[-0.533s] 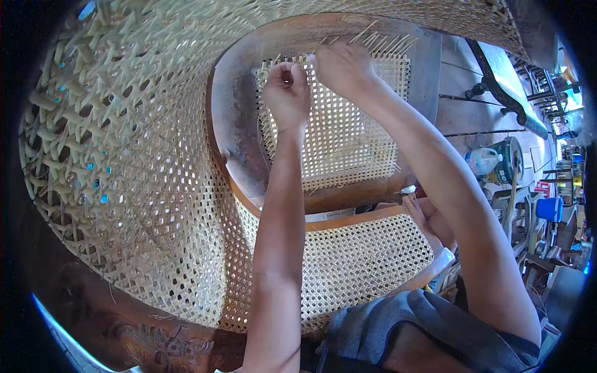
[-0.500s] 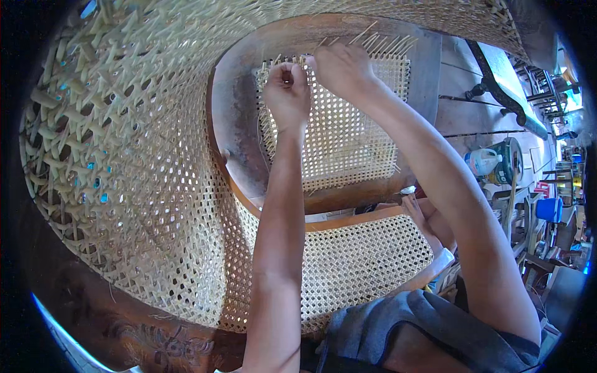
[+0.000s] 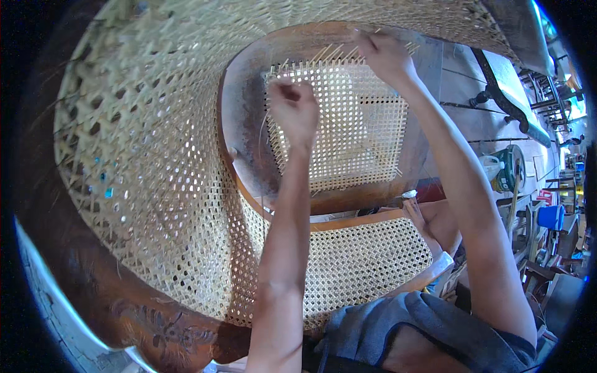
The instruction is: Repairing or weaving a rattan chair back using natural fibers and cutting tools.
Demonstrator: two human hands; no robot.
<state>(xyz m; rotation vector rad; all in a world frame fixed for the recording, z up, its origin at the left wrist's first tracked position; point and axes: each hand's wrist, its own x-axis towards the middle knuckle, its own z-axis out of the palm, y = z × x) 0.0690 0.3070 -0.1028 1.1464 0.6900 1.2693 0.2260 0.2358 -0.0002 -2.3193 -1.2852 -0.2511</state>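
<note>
Fine woven cane webbing (image 3: 348, 133) fills the square opening in a wooden chair seat (image 3: 242, 118). Loose cane strand ends (image 3: 333, 53) stick out along its far edge. Over the webbing's far left corner is my left hand (image 3: 297, 112), its fingers curled in toward the thumb and slightly blurred. Whatever is between those fingertips is too small to make out. My right hand (image 3: 388, 59) hovers near the far right part of the edge, beside the strand ends, fingers bent together. What its fingertips pinch is hidden.
A caned chair back and side (image 3: 149, 155) curves around the left and front, set in a carved dark wood frame (image 3: 168, 329). Right of the seat are a dark carved furniture leg (image 3: 500, 99), a white jug (image 3: 491, 166) and a blue bucket (image 3: 550, 216).
My right hand has moved right and away from my left hand along the far edge. My left hand has come slightly nearer and right. The view has shifted a little.
</note>
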